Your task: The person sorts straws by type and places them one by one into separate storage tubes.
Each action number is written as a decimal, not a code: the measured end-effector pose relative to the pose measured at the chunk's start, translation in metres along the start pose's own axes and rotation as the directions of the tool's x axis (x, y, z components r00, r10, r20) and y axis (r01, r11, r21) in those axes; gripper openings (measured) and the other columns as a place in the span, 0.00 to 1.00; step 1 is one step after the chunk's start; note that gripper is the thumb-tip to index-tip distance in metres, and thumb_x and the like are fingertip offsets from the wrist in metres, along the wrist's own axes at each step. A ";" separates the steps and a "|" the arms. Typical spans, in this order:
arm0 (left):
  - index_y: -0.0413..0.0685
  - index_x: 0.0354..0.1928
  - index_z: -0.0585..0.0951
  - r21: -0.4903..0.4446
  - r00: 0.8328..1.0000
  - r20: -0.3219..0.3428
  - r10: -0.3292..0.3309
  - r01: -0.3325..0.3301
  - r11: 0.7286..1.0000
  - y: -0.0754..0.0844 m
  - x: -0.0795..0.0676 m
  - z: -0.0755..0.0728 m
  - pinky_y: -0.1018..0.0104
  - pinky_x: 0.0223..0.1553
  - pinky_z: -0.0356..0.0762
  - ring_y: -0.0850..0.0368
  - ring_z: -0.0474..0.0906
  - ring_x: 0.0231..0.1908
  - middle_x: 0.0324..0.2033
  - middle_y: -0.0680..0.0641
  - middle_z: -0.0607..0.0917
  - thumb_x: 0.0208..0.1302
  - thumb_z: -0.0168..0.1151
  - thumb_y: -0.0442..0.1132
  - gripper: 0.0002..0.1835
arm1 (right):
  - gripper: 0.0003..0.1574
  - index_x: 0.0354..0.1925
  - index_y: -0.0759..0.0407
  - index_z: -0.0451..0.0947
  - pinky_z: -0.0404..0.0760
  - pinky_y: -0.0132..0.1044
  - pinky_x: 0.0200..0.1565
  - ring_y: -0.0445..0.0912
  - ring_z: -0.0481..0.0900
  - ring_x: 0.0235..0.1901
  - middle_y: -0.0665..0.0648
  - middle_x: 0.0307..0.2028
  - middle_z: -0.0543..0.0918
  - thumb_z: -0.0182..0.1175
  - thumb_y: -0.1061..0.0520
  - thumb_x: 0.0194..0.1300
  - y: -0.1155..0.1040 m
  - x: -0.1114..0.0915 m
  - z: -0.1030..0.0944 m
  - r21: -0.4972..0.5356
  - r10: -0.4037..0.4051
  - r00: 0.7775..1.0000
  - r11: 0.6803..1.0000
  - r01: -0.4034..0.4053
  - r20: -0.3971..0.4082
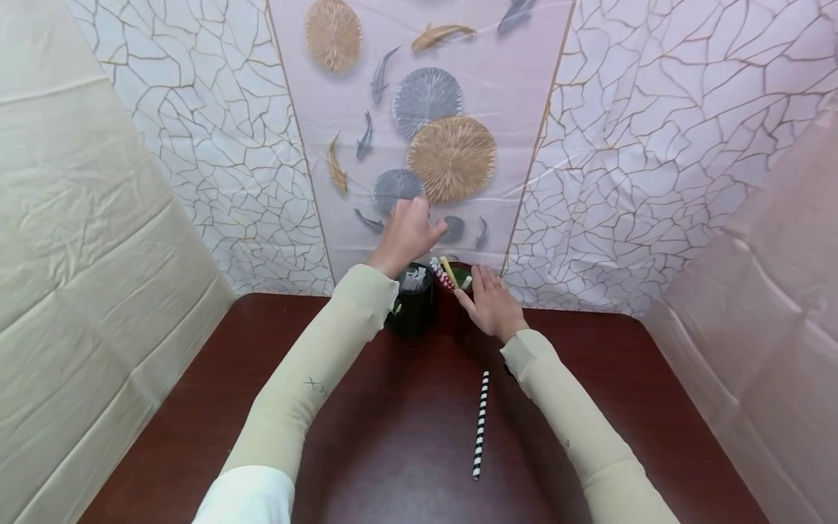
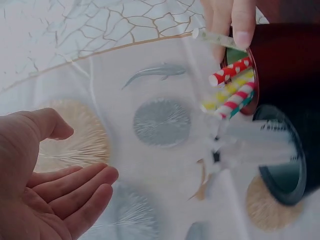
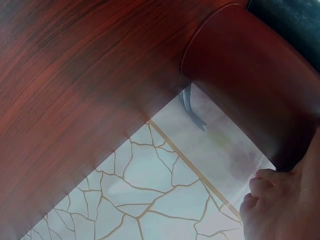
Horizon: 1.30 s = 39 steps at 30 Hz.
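My left hand [image 1: 406, 233] hangs in the air above and behind a dark cup [image 1: 414, 313], fingers loosely bent and nothing in them. White items in clear wrapping [image 2: 260, 142] stick out of that cup. Right beside it stands a dark red cup [image 1: 450, 316] with several patterned paper straws [image 2: 235, 92], among them red dotted, yellow and pink-striped ones. My right hand [image 1: 494, 302] lies against the red cup's right side at the rim, fingers mostly straight, thumb on the near side. In the left wrist view, the thumb touches the rim beside a pale green straw [image 2: 215, 37].
A black-and-white striped straw [image 1: 481, 426] lies lengthwise on the dark red wooden table [image 1: 393, 451], near the right forearm. Behind the cups, a patterned cloth [image 1: 589, 218] hangs at the table's back edge. Beige drapes [image 1: 98, 291] close in both sides.
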<state>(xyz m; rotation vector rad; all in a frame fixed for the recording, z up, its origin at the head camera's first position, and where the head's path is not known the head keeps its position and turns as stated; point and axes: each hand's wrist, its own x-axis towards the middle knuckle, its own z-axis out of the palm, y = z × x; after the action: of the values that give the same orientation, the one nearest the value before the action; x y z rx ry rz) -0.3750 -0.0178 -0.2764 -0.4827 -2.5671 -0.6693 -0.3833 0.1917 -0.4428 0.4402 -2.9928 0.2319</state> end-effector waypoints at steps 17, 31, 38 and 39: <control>0.52 0.18 0.66 0.108 0.961 0.188 0.203 -0.225 0.968 0.024 -0.042 -0.033 0.56 0.31 0.77 0.54 0.67 0.22 0.17 0.54 0.66 0.67 0.67 0.43 0.23 | 0.55 0.83 0.71 0.43 0.52 0.60 0.82 0.64 0.47 0.84 0.72 0.84 0.48 0.29 0.29 0.84 0.001 0.002 0.002 0.002 0.000 1.000 1.000 0.000 -0.019; 0.47 0.32 0.84 0.122 0.866 0.478 0.150 -0.235 0.964 0.029 -0.097 0.013 0.57 0.33 0.84 0.52 0.84 0.27 0.21 0.50 0.82 0.70 0.67 0.49 0.14 | 0.53 0.83 0.71 0.42 0.52 0.60 0.82 0.65 0.47 0.84 0.73 0.83 0.49 0.31 0.31 0.85 -0.001 0.000 0.000 0.001 -0.003 1.000 1.000 0.003 -0.014; 0.51 0.24 0.79 0.043 0.821 0.562 0.104 -0.155 0.987 0.020 -0.127 0.060 0.61 0.25 0.79 0.55 0.81 0.22 0.16 0.53 0.80 0.68 0.71 0.50 0.18 | 0.55 0.83 0.71 0.42 0.52 0.60 0.82 0.65 0.47 0.84 0.72 0.84 0.48 0.31 0.29 0.84 -0.001 -0.001 0.000 0.008 -0.001 1.000 1.000 0.001 -0.018; 0.51 0.25 0.79 0.033 0.814 0.573 0.100 -0.145 0.989 0.019 -0.131 0.066 0.63 0.24 0.77 0.56 0.79 0.21 0.16 0.53 0.80 0.68 0.71 0.50 0.18 | 0.55 0.83 0.71 0.42 0.52 0.60 0.82 0.64 0.46 0.84 0.72 0.84 0.48 0.31 0.29 0.84 -0.001 0.000 0.000 0.008 0.001 1.000 1.000 -0.001 -0.015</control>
<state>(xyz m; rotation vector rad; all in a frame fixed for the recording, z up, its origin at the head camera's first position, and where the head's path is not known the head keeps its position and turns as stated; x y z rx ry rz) -0.2785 0.0045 -0.3860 -0.9379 -3.0638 -0.4180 -0.3828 0.1912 -0.4431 0.4363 -2.9781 0.2461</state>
